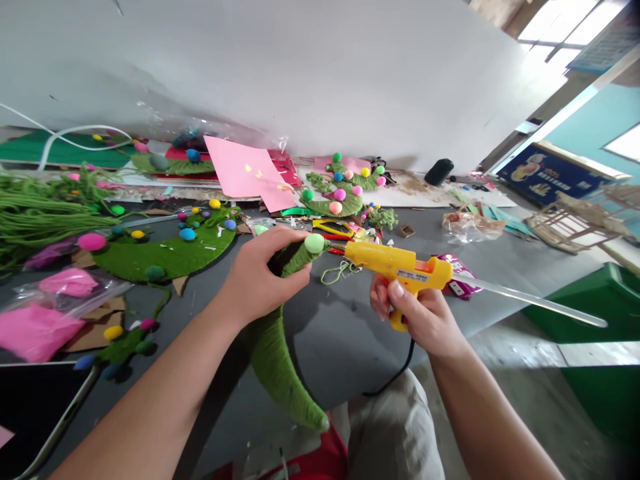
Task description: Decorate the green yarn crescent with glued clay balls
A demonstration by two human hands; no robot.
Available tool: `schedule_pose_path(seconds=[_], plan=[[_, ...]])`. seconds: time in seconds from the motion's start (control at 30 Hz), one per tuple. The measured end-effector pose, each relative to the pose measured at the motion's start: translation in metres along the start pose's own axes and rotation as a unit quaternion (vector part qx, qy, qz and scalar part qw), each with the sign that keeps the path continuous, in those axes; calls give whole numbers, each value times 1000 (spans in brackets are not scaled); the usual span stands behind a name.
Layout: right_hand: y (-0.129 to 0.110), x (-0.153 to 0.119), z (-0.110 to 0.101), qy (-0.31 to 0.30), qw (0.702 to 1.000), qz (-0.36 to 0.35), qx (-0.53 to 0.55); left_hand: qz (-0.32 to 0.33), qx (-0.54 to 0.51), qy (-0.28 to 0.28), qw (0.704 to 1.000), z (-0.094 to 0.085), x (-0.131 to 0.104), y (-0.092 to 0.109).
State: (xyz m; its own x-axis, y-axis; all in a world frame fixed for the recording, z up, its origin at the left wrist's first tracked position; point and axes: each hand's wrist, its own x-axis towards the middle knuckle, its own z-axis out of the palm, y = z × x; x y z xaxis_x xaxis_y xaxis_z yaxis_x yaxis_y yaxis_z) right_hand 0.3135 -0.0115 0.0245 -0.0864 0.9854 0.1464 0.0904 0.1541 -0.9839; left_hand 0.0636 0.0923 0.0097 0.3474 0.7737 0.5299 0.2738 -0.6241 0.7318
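Note:
My left hand [263, 273] is closed around the upper end of a curved, green yarn-wrapped crescent [283, 373], whose lower tip hangs near the table's front edge. A pale green pom-pom [315, 244] sits at the crescent's upper tip, beside my thumb and fingers. My right hand [417, 307] grips the handle of a yellow hot glue gun [385, 259]. Its nozzle points left, right up against the pom-pom; whether they touch I cannot tell. A long clear glue stick [535, 302] juts from the gun's back, and a black cord [395, 377] drops from the handle.
On the grey table [340, 347], a green felt crescent with pom-poms [170, 257] and green yarn [45, 207] lie left. Farther back are pink paper [240, 167], yellow-handled pliers [333, 229] and another decorated crescent [345, 205]. Green bins [590, 310] stand right.

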Motion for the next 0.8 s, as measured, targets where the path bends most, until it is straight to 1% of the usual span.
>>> schedule_pose_path(seconds=[0.13, 0.4, 0.57, 0.8], plan=[[0, 1, 2, -2, 1000, -10, -1, -9, 4, -2, 1000, 0, 0, 1], [-2, 2, 7, 19, 1000, -3, 13, -19, 6, -5, 1000, 0, 0, 2], [2, 1, 5, 18, 1000, -7, 3, -20, 9, -8, 1000, 0, -1, 2], [7, -4, -1, 3, 999, 6, -39, -16, 14, -6, 1000, 0, 0, 2]])
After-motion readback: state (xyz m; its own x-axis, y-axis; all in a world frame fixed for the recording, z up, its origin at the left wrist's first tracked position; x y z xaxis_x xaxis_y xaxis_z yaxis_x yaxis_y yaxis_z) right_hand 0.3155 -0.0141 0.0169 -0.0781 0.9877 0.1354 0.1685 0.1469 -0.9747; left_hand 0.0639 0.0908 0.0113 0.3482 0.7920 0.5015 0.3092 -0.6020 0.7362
